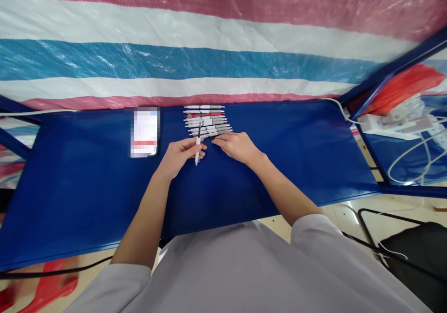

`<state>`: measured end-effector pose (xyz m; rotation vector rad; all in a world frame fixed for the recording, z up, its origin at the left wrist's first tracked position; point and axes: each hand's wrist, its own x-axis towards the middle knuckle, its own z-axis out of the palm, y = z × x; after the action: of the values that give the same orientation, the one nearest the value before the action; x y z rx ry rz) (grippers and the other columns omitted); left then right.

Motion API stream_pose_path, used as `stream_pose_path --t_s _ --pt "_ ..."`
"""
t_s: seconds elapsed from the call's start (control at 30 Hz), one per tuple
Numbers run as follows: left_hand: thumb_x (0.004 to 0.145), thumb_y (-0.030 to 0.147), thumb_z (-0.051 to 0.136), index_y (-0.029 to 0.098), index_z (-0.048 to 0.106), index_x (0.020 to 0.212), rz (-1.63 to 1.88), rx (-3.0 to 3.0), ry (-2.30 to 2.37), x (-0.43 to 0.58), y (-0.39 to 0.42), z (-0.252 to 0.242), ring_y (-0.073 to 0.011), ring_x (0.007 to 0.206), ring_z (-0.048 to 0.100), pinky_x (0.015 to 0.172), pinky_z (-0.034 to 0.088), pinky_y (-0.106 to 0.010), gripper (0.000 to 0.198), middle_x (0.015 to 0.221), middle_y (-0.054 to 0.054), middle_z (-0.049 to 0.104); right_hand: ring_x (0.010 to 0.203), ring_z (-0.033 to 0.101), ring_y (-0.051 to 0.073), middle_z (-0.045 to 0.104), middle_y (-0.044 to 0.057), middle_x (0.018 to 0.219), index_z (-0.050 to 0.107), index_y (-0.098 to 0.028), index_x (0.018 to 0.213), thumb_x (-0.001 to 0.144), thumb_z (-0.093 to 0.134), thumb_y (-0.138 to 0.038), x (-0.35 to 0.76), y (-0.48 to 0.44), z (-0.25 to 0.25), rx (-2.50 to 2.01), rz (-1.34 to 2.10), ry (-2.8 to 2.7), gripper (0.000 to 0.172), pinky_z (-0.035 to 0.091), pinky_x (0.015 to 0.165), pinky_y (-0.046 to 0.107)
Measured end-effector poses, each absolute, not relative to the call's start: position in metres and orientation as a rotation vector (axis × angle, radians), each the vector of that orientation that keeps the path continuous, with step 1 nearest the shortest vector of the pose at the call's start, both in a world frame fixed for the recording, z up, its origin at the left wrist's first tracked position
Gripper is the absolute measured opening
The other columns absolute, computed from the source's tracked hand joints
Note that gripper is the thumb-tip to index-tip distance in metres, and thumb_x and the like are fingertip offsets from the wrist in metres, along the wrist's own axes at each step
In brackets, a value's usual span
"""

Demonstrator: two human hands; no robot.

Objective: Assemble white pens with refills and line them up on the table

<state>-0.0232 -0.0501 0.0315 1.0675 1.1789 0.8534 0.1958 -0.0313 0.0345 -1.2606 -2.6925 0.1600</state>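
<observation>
1. We hold a slim white plastic pen barrel (197,151) upright-leaning above the table, a thin dark rod (199,127) projecting from its far end.
2. Our left hand (177,157) clamps that barrel between thumb and fingers.
3. Our right hand (240,146) is just beside the pens, fingers bent close together; we cannot tell whether they grip anything.
4. Beyond lies a row of slim white-and-grey pens (214,122), one red among them.
5. Left of the row, a blurred white rectangular object (145,129) lies on the glossy blue table (296,159).
</observation>
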Motion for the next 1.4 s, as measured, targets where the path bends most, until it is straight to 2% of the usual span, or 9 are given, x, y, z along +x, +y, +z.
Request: stream_pose_path --t_s 0.2,0.33,0.43,0.53,0.63,0.8,0.97,1.23,1.4 --pt "0.071 0.044 0.079 0.017 0.073 0.105 0.863 1.110 1.185 -0.024 -0.050 0.029 -0.0195 0.076 0.070 0.075 0.058 -0.035 0.044 0.094 -0.009 0.074 0.094 0.068 0.017 0.072 0.001 0.118 0.066 -0.027 0.117 0.094 0.042 -0.015 0.193 -0.033 0.036 -1.270 0.234 -2.639 0.035 0.046 0.066 0.025" --pt "0.073 0.042 0.079 0.018 0.072 0.110 0.858 1.112 1.167 -0.025 -0.050 0.029 -0.0189 0.077 0.070 0.076 0.058 -0.034 0.045 0.096 -0.009 0.074 0.102 0.068 0.019 0.071 0.003 0.120 0.067 -0.025 0.119 0.091 0.048 -0.017 0.192 -0.033 0.036 -1.271 0.380 -2.411 0.034 0.051 0.079 0.027" --pt "0.074 0.042 0.078 0.017 0.072 0.111 0.862 1.121 1.165 -0.025 -0.052 0.031 -0.0188 0.077 0.069 0.074 0.057 -0.033 0.045 0.096 -0.009 0.074 0.097 0.070 0.018 0.073 0.004 0.114 0.069 -0.023 0.115 0.086 0.054 -0.016 0.193 -0.032 0.035 -1.226 0.595 -2.139 0.033 0.053 0.084 0.028" --pt "0.074 0.043 0.077 0.017 0.071 0.111 0.855 1.138 1.171 -0.024 -0.054 0.033 -0.0196 0.078 0.069 0.073 0.057 -0.034 0.045 0.097 -0.010 0.074 0.085 0.072 0.016 0.074 0.004 0.110 0.071 -0.022 0.112 0.080 0.063 -0.019 0.195 -0.029 0.031 -1.156 0.860 -1.846 0.033 0.056 0.083 0.029" --pt "0.075 0.044 0.077 0.018 0.072 0.110 0.840 1.170 1.180 -0.023 -0.056 0.035 -0.0207 0.080 0.070 0.075 0.057 -0.034 0.044 0.098 -0.009 0.074 0.079 0.072 0.017 0.075 0.002 0.104 0.073 -0.024 0.104 0.074 0.071 -0.026 0.195 -0.028 0.025 -1.118 1.093 -1.521 0.031 0.058 0.073 0.030" --pt "0.075 0.045 0.076 0.019 0.072 0.110 0.827 1.189 1.184 -0.021 -0.057 0.035 -0.0212 0.081 0.070 0.076 0.058 -0.035 0.044 0.098 -0.009 0.074 0.072 0.072 0.016 0.074 -0.002 0.077 0.074 -0.023 0.093 0.062 0.082 -0.030 0.188 -0.028 0.016 -1.053 1.330 -1.022 0.034 0.060 0.072 0.031" --pt "0.076 0.046 0.074 0.019 0.071 0.112 0.829 1.192 1.167 -0.018 -0.057 0.034 -0.0214 0.081 0.070 0.075 0.057 -0.036 0.045 0.098 -0.010 0.074 0.080 0.073 0.016 0.073 -0.003 0.086 0.071 -0.024 0.093 0.058 0.083 -0.029 0.179 -0.032 0.008 -1.008 1.391 -0.739 0.037 0.061 0.070 0.030" --pt "0.076 0.043 0.075 0.017 0.071 0.112 0.880 1.102 1.117 -0.014 -0.058 0.025 -0.0189 0.075 0.069 0.072 0.056 -0.034 0.045 0.094 -0.009 0.073 0.076 0.073 0.015 0.073 -0.003 0.087 0.071 -0.024 0.093 0.056 0.082 -0.027 0.179 -0.035 0.003 -0.973 1.411 -0.614 0.038 0.061 0.065 0.027" --pt "0.077 0.045 0.074 0.017 0.070 0.113 0.882 1.116 1.111 -0.017 -0.058 0.022 -0.0198 0.076 0.069 0.071 0.057 -0.034 0.046 0.096 -0.010 0.073 0.074 0.072 0.016 0.074 -0.002 0.087 0.071 -0.023 0.090 0.055 0.083 -0.027 0.177 -0.035 0.003 -0.988 1.408 -0.643 0.037 0.061 0.069 0.029"
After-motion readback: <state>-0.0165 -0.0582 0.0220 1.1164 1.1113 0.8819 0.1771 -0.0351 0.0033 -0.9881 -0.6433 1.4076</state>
